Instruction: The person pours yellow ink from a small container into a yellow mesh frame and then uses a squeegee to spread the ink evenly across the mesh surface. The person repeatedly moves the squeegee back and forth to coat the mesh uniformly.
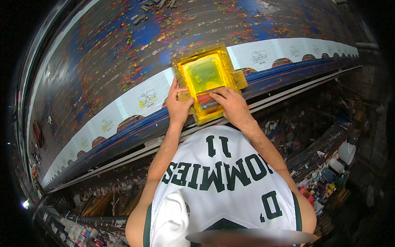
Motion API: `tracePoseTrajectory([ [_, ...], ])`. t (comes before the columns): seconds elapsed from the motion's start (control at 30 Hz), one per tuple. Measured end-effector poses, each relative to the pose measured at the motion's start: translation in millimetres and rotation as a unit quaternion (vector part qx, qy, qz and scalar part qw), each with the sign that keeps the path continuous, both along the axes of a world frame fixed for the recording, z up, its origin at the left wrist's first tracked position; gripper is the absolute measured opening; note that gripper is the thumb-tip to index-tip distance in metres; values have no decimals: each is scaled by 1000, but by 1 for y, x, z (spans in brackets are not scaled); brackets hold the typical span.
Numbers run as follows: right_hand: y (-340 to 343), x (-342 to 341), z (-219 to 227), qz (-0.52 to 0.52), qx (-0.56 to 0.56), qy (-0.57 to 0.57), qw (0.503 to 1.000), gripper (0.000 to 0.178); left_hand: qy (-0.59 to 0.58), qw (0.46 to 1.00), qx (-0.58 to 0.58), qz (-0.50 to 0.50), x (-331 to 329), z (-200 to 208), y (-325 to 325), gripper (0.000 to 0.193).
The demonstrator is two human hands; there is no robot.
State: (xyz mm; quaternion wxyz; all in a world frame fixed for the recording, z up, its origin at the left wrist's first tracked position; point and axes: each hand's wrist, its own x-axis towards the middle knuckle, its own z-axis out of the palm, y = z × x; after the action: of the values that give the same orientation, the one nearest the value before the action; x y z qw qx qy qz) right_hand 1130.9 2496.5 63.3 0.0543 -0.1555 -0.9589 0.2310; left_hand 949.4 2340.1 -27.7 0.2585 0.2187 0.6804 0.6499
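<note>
A yellow-stained screen-printing frame [178, 66] lies tilted across a strip of white fabric pieces [127, 102] on the long table. My left hand [178, 106] grips the frame's left side, fingers stretched along the outer edge and thumb near a small side tab. Inside the near end of the frame is a squeegee [203, 99], dark with a reddish streak. My right hand [231, 103] is closed on its right part, fingers over the top; my palm hides that end. Beyond the squeegee, the mesh [203, 76] looks greenish yellow. Outlined cartoon figures [147, 98] show on the fabric at both sides.
The table [119, 57] is spotted with coloured ink, and dark scraps [158, 5] lie at its far side. A metal rail [306, 81] runs along the near edge. Below right stand several bottles and containers [335, 166] amid litter. Another tab [239, 79] juts from the frame's right side.
</note>
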Motion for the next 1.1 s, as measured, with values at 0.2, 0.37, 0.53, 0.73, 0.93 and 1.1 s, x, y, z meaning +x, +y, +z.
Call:
tracePoseTrajectory([
  [0.2, 40, 28, 9, -1, 1, 40, 999, 51, 51, 999, -4, 6, 24, 24, 35, 32],
  [0.37, 110, 76, 17, -21, 20, 28, 999, 49, 28, 1000, 0, 2, 70, 23, 117, 31],
  [0.53, 172, 109, 13, -26, 30, 35, 999, 47, -26, 999, 21, 10, 104, 17, 184, 30],
  [0.73, 196, 122, 10, -15, 25, 42, 999, 47, -41, 999, -6, 20, 117, 17, 205, 28],
  [0.93, 197, 124, 15, -8, 23, 42, 999, 49, -48, 998, -23, 17, 116, 24, 206, 28],
  [1.1, 199, 127, 16, -8, 24, 33, 999, 52, -37, 999, -19, 15, 118, 23, 209, 26],
])
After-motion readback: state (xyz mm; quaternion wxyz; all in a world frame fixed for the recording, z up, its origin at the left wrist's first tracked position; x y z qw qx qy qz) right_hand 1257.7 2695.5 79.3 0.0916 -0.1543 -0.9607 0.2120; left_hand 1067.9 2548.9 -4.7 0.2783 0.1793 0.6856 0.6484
